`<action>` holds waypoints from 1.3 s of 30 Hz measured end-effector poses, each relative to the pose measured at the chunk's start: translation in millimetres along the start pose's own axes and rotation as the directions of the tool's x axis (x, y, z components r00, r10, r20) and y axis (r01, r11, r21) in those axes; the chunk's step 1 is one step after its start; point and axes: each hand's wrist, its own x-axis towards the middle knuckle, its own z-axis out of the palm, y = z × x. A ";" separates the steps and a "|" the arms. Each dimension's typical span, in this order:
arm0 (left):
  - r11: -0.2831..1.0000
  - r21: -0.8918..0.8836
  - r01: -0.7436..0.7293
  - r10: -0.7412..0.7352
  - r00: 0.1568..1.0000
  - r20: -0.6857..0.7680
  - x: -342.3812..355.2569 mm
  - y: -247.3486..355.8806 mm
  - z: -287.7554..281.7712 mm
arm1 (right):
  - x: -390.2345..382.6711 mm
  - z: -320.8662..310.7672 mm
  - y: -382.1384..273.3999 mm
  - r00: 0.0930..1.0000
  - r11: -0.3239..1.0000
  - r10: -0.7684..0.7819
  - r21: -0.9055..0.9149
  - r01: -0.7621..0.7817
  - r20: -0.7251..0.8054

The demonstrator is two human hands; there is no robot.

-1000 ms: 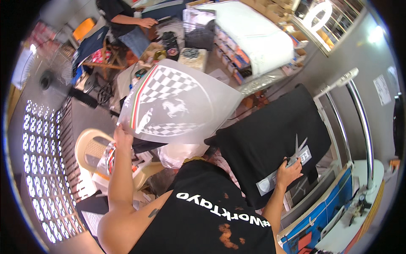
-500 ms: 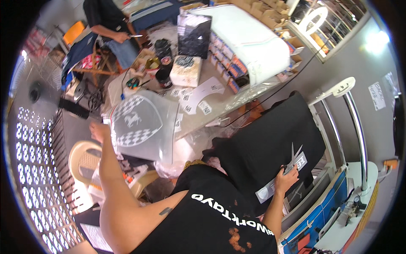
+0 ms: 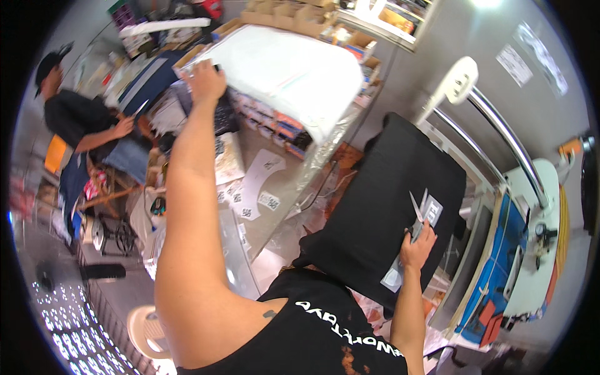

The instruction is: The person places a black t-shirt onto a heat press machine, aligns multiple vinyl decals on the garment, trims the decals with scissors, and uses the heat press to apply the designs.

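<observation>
A pair of scissors [image 3: 420,220] is grasped in the fingers of the right hand [image 3: 417,245], above the black fabric [image 3: 394,175]. Its slender, silvery-grey blades are parted in a narrow V and pointed away from the body; the dark handles are mostly covered. Beside it, a pale grey strip [image 3: 432,210] bearing white lettering is laid on the fabric and partly hidden by the hand. The left hand [image 3: 206,81] is stretched out near the white sheet [image 3: 287,62]; whether anything is grasped by its fingers cannot be told.
</observation>
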 end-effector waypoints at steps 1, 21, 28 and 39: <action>1.000 0.025 0.017 -0.019 0.997 0.077 7.8 2.2 3.5 | 0.5 -0.3 0.6 1.000 1.000 0.000 0.008 0.000 -0.011; 0.981 0.114 0.154 -0.171 0.973 0.155 29.4 18.4 27.7 | 10.3 -13.9 2.1 0.994 0.992 -0.105 0.075 0.102 0.033; 0.550 -0.707 -0.445 0.350 0.891 -0.288 -100.3 145.8 -56.2 | 27.5 -43.4 2.9 0.952 0.928 -0.301 0.217 0.304 -0.046; -0.063 -0.823 -0.564 0.981 0.116 -0.155 -397.3 364.9 -167.5 | -154.6 -108.1 27.7 0.715 0.148 0.501 0.766 -0.626 0.488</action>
